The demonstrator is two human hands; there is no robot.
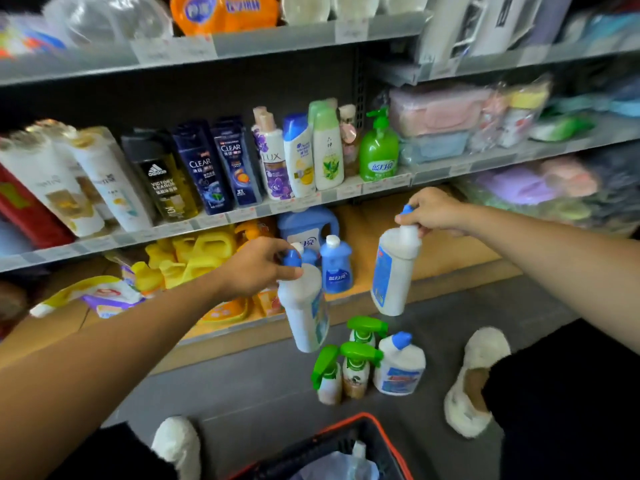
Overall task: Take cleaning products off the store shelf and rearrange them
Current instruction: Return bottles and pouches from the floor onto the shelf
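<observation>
White left bottle (304,313) hangs neck-gripped by the left hand (256,266), right bottle (394,271) by the right hand (434,211).

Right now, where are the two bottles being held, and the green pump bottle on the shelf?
Left bottle (298,301): head view, on its white body below the cap.
Right bottle (403,271): head view, on its white body beside the label.
Green pump bottle (379,147): head view, on its green body above the label.
</observation>
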